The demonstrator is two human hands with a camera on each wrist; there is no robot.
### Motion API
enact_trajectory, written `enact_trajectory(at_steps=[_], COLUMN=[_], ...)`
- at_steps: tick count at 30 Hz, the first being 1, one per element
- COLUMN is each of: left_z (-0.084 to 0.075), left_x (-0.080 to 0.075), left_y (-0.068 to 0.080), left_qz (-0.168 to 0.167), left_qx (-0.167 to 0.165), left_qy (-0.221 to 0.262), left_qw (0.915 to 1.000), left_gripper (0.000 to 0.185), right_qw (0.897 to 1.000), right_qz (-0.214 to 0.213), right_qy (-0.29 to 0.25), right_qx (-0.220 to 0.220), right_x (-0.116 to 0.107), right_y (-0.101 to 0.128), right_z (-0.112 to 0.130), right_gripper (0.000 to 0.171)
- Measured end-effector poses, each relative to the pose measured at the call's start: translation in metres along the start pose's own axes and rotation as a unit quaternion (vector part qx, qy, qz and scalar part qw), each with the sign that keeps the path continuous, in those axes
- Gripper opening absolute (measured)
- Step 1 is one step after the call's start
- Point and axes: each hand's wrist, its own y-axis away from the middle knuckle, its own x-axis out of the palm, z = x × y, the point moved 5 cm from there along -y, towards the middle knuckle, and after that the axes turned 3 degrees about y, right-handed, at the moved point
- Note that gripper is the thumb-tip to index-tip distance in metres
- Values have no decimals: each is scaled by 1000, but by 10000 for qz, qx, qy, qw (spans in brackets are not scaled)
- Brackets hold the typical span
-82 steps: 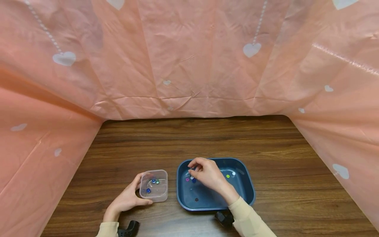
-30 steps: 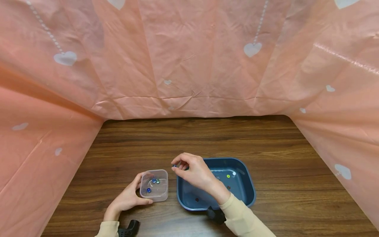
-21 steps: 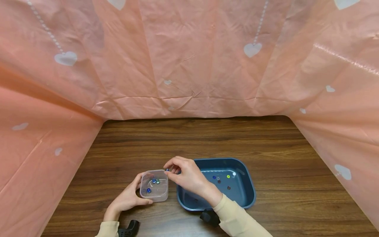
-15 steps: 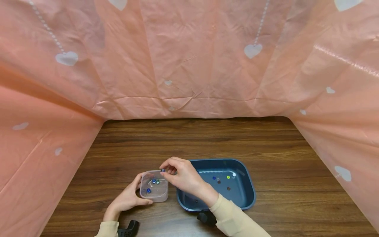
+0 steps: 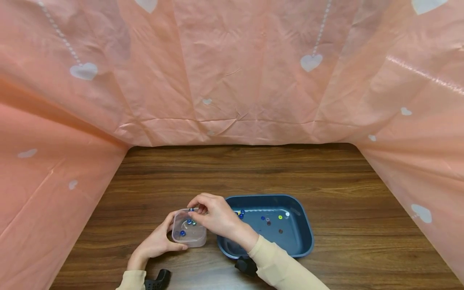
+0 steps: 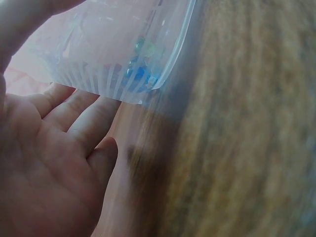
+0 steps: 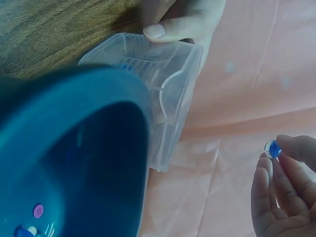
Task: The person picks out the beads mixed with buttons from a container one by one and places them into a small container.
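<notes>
My left hand grips a small clear plastic box from its left side, thumb along the front and fingers round the back. Inside lie a few marbles, among them a blue marble and a green one. Over the box's back edge, my right hand pinches a clear marble with a blue core between thumb and fingertips. To the right stands a dark blue plastic basin, partly covered by the right forearm. It holds several blue marbles at its left end and scattered buttons, including a pink button.
A yellow-green button, a white button and a brown button lie on the basin floor. Everything rests on a dark wood table. A pink curtain with white hearts surrounds the table at the back and sides.
My right hand has lifted a marble from the basin and carried it left over the box. The left hand and the box have stayed in place.
</notes>
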Motion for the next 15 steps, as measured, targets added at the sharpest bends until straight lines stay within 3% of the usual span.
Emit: enact_trajectory(at_steps=[15], left_z=[-1], left_x=[0], left_y=[0], left_qz=[74], left_qx=[-37], left_qy=[77], left_qw=[9999], left_gripper=[91], right_qw=[9999], right_qz=[88], right_qy=[115], right_qx=[-2], right_x=[8], right_y=[-8], right_z=[-1], right_gripper=[10])
